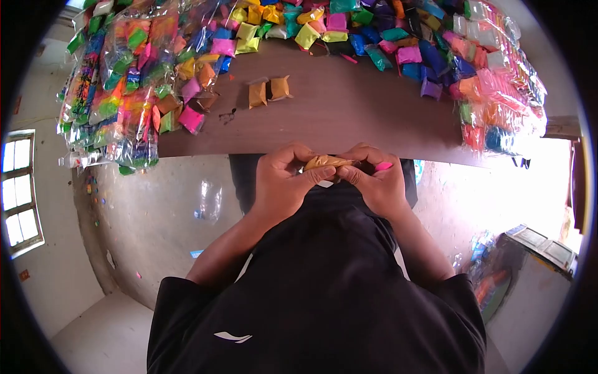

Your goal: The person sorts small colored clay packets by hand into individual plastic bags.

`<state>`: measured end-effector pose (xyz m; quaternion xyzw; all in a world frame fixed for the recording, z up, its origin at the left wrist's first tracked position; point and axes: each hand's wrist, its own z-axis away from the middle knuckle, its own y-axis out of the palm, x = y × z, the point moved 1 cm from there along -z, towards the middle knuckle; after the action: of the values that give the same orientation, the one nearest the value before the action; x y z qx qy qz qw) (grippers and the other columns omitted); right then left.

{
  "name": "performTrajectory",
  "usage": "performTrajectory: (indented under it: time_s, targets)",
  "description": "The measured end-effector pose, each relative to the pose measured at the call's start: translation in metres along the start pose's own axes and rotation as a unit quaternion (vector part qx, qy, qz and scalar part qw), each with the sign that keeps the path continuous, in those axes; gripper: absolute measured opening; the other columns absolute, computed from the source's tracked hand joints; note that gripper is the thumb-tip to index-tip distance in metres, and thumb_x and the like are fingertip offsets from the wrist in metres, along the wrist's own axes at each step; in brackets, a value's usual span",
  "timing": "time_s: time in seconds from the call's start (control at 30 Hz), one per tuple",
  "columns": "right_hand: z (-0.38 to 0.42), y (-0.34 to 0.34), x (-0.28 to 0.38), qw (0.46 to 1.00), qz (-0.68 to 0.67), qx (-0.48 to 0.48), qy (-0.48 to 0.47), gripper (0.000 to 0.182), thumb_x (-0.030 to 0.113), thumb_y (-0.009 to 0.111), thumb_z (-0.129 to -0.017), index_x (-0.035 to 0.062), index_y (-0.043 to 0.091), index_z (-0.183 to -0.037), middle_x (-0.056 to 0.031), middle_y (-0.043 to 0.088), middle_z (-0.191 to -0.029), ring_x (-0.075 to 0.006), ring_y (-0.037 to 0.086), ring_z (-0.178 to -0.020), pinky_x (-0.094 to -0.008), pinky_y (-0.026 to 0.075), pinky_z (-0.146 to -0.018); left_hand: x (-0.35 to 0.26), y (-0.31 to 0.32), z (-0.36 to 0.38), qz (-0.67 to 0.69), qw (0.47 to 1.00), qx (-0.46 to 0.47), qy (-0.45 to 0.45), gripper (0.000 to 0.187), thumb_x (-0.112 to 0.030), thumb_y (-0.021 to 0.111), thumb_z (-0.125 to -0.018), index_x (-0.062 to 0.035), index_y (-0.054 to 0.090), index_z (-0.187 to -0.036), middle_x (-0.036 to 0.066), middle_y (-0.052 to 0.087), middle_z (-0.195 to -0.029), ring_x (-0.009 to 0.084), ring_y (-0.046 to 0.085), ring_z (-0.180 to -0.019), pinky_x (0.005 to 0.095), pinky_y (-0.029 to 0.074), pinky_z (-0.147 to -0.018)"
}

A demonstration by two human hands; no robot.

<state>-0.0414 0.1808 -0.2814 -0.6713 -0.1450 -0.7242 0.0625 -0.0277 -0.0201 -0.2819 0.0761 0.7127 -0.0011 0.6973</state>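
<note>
Both hands meet just off the table's front edge, pinching a small tan packet in clear wrapping. My left hand grips its left end between thumb and fingers. At the other end, my right hand closes thumb and fingers on the wrapping. A bit of bright pink shows at the right hand's curled fingers; what it is cannot be made out. Farther in on the brown table lie two similar packets, a tan packet and another tan packet, side by side.
Clear bags of colourful packets pile up on the table's left. More bagged packets cover the right end, and loose packets line the back. A clear plastic bottle lies on the floor at left. A dark marking shows on the tabletop.
</note>
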Motion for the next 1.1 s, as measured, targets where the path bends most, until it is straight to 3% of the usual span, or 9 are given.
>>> performTrajectory:
  time_s: [0.07,0.2,0.3,0.47,0.6,0.73,0.8,0.9,1.1]
  targets:
    - [-0.001,-0.006,-0.01,0.996,0.065,0.014,-0.053,0.019,0.011,0.078,-0.094,-0.0044,0.07,-0.102,-0.0067,0.071,-0.095,-0.0111,0.066,-0.088,-0.024,0.051,-0.08,-0.004,0.006,-0.005,0.175,0.98,0.002,-0.099,0.017,-0.007,0.076,-0.095,0.007,0.068,-0.102,0.01,0.072,-0.101,0.0123,0.069,-0.087,0.0252,0.056,-0.079]
    - [0.006,0.007,-0.015,0.994,0.061,-0.048,-0.08,0.012,0.008,0.079,-0.091,-0.0013,0.073,-0.097,-0.003,0.071,-0.087,-0.0076,0.061,-0.078,-0.0255,0.047,-0.069,-0.004,0.008,-0.008,0.103,0.991,-0.037,-0.082,0.016,-0.008,0.075,-0.097,0.0063,0.069,-0.101,0.008,0.072,-0.101,0.0116,0.069,-0.09,0.0251,0.055,-0.08]
    - [0.01,0.01,-0.022,0.999,0.002,-0.042,0.009,0.011,0.008,0.078,-0.092,-0.0013,0.073,-0.096,-0.003,0.071,-0.086,-0.0077,0.062,-0.079,-0.025,0.048,-0.07,-0.003,0.005,-0.009,0.073,0.997,-0.014,-0.021,0.016,-0.009,0.075,-0.097,0.0049,0.069,-0.103,0.007,0.072,-0.101,0.0106,0.068,-0.093,0.0251,0.055,-0.082]
    - [0.013,0.011,-0.017,0.982,-0.115,-0.124,0.079,0.012,0.009,0.076,-0.095,-0.0021,0.072,-0.096,0.0,0.069,-0.082,-0.0083,0.063,-0.08,-0.025,0.051,-0.078,-0.001,0.026,0.004,0.151,0.98,-0.081,-0.105,0.018,-0.009,0.074,-0.097,0.0054,0.069,-0.107,0.006,0.072,-0.102,0.0095,0.067,-0.094,0.0249,0.054,-0.082]
    - [0.013,0.005,-0.017,0.988,-0.081,-0.063,0.119,0.012,0.009,0.075,-0.096,-0.0021,0.072,-0.098,-0.0013,0.07,-0.089,-0.0088,0.064,-0.085,-0.0254,0.052,-0.081,0.004,0.02,0.007,0.113,0.984,-0.068,-0.117,0.019,-0.007,0.076,-0.095,0.005,0.068,-0.108,0.007,0.074,-0.098,0.0101,0.069,-0.087,0.0266,0.055,-0.08]
    - [0.004,-0.004,-0.008,0.995,-0.084,-0.051,0.012,0.008,0.005,0.075,-0.095,-0.0017,0.073,-0.1,-0.0049,0.07,-0.103,-0.0094,0.063,-0.093,-0.0259,0.051,-0.085,-0.005,0.011,0.009,-0.117,0.99,0.017,-0.076,0.017,-0.006,0.073,-0.097,0.0041,0.066,-0.109,0.006,0.072,-0.102,0.0105,0.067,-0.09,0.0257,0.054,-0.083]
    - [0.001,-0.011,-0.004,0.998,-0.042,-0.046,-0.007,0.008,0.003,0.075,-0.094,-0.0019,0.073,-0.1,-0.0064,0.07,-0.107,-0.0103,0.064,-0.095,-0.0263,0.052,-0.086,-0.017,0.014,0.007,-0.226,0.972,0.049,0.035,0.015,-0.007,0.073,-0.097,0.0031,0.066,-0.105,0.006,0.072,-0.1,0.0097,0.067,-0.088,0.025,0.053,-0.079]
    - [0.0,-0.017,-0.001,0.997,0.054,-0.026,-0.055,0.011,0.0,0.075,-0.092,-0.0027,0.071,-0.102,-0.0067,0.069,-0.102,-0.0127,0.066,-0.093,-0.0269,0.052,-0.084,-0.016,0.021,0.005,-0.153,0.987,0.03,0.029,0.017,-0.009,0.074,-0.096,0.0038,0.067,-0.104,0.007,0.071,-0.098,0.0106,0.067,-0.087,0.0253,0.053,-0.08]
    - [0.004,-0.011,-0.012,0.996,-0.075,0.0,-0.052,0.006,0.0,0.074,-0.093,-0.0005,0.071,-0.099,-0.0057,0.068,-0.097,-0.0128,0.065,-0.087,-0.0267,0.052,-0.079,-0.005,0.021,0.003,-0.071,0.997,0.007,0.017,0.018,-0.011,0.073,-0.098,0.0025,0.068,-0.108,0.004,0.069,-0.09,0.0122,0.066,-0.08,0.0257,0.052,-0.072]
